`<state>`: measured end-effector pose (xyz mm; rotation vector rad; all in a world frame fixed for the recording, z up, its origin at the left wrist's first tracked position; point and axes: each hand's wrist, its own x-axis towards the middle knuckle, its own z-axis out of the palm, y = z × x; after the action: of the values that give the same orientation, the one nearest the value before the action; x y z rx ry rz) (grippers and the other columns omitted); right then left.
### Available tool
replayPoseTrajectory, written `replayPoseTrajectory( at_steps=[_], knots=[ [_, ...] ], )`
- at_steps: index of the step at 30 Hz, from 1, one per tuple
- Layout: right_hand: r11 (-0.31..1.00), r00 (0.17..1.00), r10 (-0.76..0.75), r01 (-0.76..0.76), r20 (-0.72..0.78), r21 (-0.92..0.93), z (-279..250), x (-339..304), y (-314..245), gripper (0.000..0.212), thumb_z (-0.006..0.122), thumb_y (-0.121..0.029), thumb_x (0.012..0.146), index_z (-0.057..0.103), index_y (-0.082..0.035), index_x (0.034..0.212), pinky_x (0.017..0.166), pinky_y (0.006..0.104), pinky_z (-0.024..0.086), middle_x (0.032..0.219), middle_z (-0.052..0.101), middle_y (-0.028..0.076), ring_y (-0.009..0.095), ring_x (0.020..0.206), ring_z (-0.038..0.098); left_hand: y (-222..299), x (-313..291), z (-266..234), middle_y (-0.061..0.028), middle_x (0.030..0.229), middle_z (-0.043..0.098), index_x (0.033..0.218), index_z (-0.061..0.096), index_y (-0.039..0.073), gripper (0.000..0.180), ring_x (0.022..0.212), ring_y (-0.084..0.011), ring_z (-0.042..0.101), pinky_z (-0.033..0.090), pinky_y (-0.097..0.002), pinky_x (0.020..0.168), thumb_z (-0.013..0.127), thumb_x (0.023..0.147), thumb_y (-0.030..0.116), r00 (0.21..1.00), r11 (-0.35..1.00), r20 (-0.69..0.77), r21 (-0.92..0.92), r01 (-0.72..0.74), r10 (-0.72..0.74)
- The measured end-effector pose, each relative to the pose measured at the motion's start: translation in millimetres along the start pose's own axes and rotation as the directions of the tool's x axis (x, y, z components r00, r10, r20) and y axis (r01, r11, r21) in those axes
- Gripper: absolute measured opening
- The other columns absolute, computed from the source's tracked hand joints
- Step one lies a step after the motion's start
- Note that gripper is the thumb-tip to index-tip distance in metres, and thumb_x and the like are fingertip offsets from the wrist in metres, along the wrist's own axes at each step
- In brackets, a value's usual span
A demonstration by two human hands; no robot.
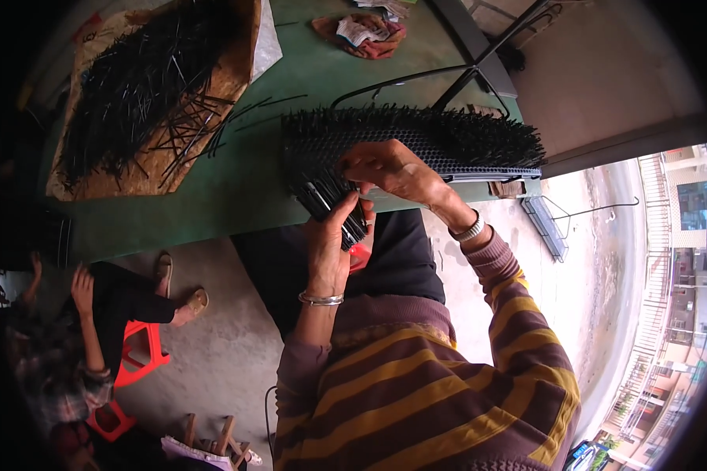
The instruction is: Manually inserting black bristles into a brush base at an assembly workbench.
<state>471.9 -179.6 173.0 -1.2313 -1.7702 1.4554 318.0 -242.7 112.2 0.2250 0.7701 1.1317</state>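
A long black honeycomb grid lies along the table's near edge, its far half bristling with thin black sticks standing in the holes. My left hand, just off the table edge, is closed around a bundle of black sticks that slants up toward the grid's left end. Over the grid's near left part, my right hand is bent with its fingers pinched together close to the bundle's top. Whatever sits between those fingertips is hidden.
On the green table, a large brown paper sack carries a heap of loose black sticks. A crumpled cloth lies farther back. A black metal frame rises behind the grid. Another person's hand and red stools are at left.
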Motion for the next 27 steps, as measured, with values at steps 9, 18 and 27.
replayPoseTrajectory(
  at_steps=[9,18,27],
  knots=[
    [0.972,0.992,0.122,-0.127,0.035,0.199,-9.1,5.9,11.4,0.017,0.068,-0.011,0.092,0.062,0.002,0.100,0.068,0.0259,0.051,0.081,0.064,0.005,0.011,0.074,0.064,3.0,1.4,5.5,-0.0093,0.079,0.070,0.099,0.067,0.000,0.021,0.067,-0.0162,0.067,0.055,-0.0281,0.060,0.074,0.085,0.014,0.997,0.999,-0.072,0.046,0.009,-0.006],
    [0.968,0.993,0.114,-0.119,0.036,0.222,-12.4,7.2,16.9,0.016,0.065,-0.009,0.094,0.060,0.002,0.103,0.068,0.0258,0.052,0.083,0.064,0.005,0.012,0.073,0.065,7.3,1.4,9.2,-0.0109,0.080,0.070,0.099,0.067,-0.001,0.021,0.066,-0.0178,0.068,0.055,-0.0275,0.059,0.073,0.085,0.012,0.995,0.992,-0.092,0.116,0.051,-0.041],
    [0.977,0.992,0.051,-0.026,-0.112,0.213,-19.4,2.4,-0.7,0.008,0.060,-0.005,0.095,0.060,0.002,0.097,0.066,0.0260,0.054,0.081,0.067,0.006,0.014,0.072,0.069,1.6,9.2,-3.1,-0.0083,0.092,0.072,0.102,0.065,0.004,0.024,0.079,-0.0196,0.072,0.054,-0.0314,0.062,0.075,0.086,0.018,0.976,0.998,-0.214,0.046,0.037,-0.026]
  ],
)
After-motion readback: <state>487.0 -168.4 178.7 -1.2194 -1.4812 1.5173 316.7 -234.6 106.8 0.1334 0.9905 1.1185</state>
